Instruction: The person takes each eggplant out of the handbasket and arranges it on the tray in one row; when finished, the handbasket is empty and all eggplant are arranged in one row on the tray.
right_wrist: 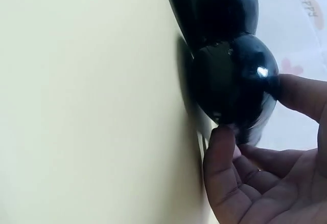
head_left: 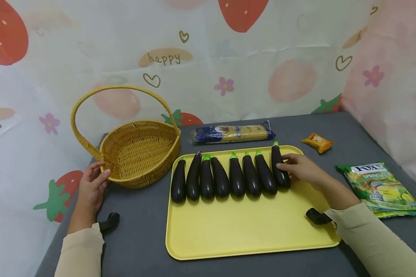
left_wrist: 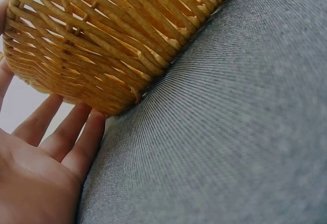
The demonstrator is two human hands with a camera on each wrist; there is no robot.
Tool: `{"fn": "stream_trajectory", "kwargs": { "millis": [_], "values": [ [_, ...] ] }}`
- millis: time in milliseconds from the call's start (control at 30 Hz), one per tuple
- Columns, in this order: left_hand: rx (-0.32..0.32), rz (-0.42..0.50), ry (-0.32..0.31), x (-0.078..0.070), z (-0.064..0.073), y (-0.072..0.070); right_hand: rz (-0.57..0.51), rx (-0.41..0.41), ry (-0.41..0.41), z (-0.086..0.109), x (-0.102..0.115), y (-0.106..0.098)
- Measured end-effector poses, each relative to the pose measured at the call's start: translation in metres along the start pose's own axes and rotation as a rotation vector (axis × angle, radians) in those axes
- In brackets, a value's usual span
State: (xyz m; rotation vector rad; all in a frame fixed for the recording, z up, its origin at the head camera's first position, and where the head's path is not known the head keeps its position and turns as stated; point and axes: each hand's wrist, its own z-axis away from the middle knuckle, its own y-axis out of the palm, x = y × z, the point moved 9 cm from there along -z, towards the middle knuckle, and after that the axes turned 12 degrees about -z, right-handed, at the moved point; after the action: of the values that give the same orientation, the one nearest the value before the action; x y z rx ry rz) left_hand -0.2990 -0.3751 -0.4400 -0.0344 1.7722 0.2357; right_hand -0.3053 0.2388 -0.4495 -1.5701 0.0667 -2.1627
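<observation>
At the basket's left side, my left hand (head_left: 93,186) holds the yellow wicker basket (head_left: 138,182). Its thumb lies at the rim, and several fingertips touch the woven wall (left_wrist: 102,40) in the left wrist view. My right hand (head_left: 303,169) grips the rightmost eggplant (head_left: 280,169), thumb on top and fingers at its right side. That eggplant's glossy rounded end (right_wrist: 230,81) shows between thumb and fingers in the right wrist view. Several more dark eggplants (head_left: 236,177) with mostly green stem ends lie in a row on the yellow tray (head_left: 253,231).
Behind the tray lies a clear-and-blue pasta packet (head_left: 234,133). An orange wrapped snack (head_left: 317,142) is at the back right, and a green Fox's bag (head_left: 381,188) lies right of the tray. The grey table (head_left: 135,238) meets a strawberry-print backdrop (head_left: 201,88).
</observation>
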Motion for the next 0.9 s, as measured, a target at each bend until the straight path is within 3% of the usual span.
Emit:
{"fn": "stream_trajectory", "kwargs": {
  "millis": [600, 900],
  "values": [
    [-0.007, -0.028, -0.017, -0.002, 0.000, 0.004, 0.010, 0.021, 0.021, 0.014, 0.001, 0.004],
    [-0.027, 0.035, -0.014, -0.004, 0.000, -0.001, -0.003, 0.015, 0.012, 0.014, 0.000, 0.002]
  ]
}}
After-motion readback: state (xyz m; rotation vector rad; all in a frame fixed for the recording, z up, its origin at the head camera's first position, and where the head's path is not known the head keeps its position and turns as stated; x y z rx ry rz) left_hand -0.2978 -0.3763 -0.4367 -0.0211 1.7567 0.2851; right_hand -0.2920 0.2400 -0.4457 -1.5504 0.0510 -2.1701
